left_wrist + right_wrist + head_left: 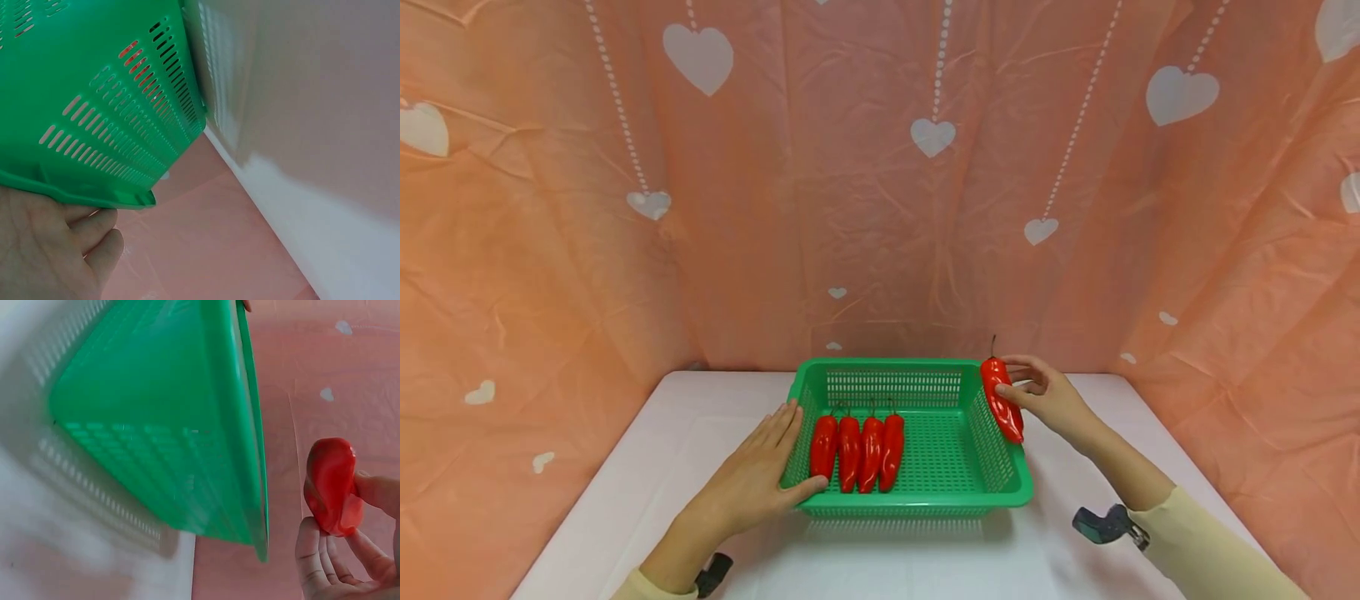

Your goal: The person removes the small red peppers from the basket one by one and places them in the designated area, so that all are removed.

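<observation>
My right hand (1051, 402) pinches a long red chili pepper (1002, 400) between thumb and fingers, over the right rim of a green plastic basket (925, 510). The pepper's thin dark stem points up and away. Its blunt red end shows between the fingertips in the right wrist view. My left hand (758, 471) rests along the basket's left rim, fingers extended and thumb at the front left corner. Several red chili peppers (871, 454) lie side by side in the basket's left half, stems toward the back. In the left wrist view, the left fingers (87, 231) touch the rim.
The basket stands on a white table (715, 417). A pink-orange curtain (880, 208) with white hearts hangs behind and at both sides. Dark wrist-worn devices show at the left wrist (715, 573) and the right wrist (1108, 525).
</observation>
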Action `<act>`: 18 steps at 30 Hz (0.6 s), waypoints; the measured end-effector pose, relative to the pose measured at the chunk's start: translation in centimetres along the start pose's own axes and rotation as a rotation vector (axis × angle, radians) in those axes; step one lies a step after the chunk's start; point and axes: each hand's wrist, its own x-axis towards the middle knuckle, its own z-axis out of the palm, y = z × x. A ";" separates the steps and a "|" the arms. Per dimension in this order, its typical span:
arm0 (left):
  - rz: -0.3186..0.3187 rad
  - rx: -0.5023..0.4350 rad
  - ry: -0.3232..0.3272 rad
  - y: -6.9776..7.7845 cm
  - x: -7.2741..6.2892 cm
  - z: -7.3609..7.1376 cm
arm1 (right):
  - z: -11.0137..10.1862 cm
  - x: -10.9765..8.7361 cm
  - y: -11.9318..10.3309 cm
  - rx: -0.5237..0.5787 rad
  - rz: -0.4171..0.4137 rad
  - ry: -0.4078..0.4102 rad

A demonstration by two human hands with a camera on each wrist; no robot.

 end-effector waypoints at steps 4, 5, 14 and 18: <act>0.010 0.012 0.009 -0.1 0.0 0.1 | -0.8 -0.5 0.7 -0.007 0.029 0.015; 0.012 0.013 0.011 -0.1 -0.1 0.1 | -0.9 -0.6 0.8 -0.011 0.035 0.015; 0.012 0.005 0.009 0.0 -0.1 0.1 | -1.8 -1.2 2.2 -0.014 0.098 0.031; 0.012 0.005 0.012 0.0 -0.1 0.1 | -2.0 -1.2 2.9 -0.018 0.121 0.034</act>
